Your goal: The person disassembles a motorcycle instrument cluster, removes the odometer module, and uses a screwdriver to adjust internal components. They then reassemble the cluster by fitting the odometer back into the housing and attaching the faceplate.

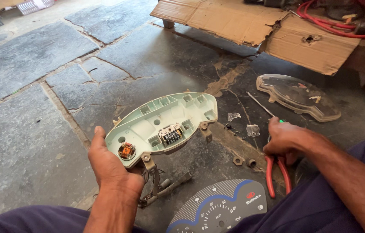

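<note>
Head view: the left hand [111, 166] grips the pale green plastic instrument-cluster housing [163, 123] at its seven o'clock corner, above the stone floor [27, 129]. At three o'clock, the right hand [284, 140] closes around red-handled pliers [277, 172] on the floor. A clear plastic lens cover [299, 97] lies at one o'clock.

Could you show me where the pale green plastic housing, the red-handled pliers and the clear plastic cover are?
Pale green plastic instrument housing [165, 118]: head view, on its inner face.
Red-handled pliers [269, 177]: head view, on the left red handle.
Clear plastic cover [297, 96]: head view, on its middle, lying on the stone floor.
</note>
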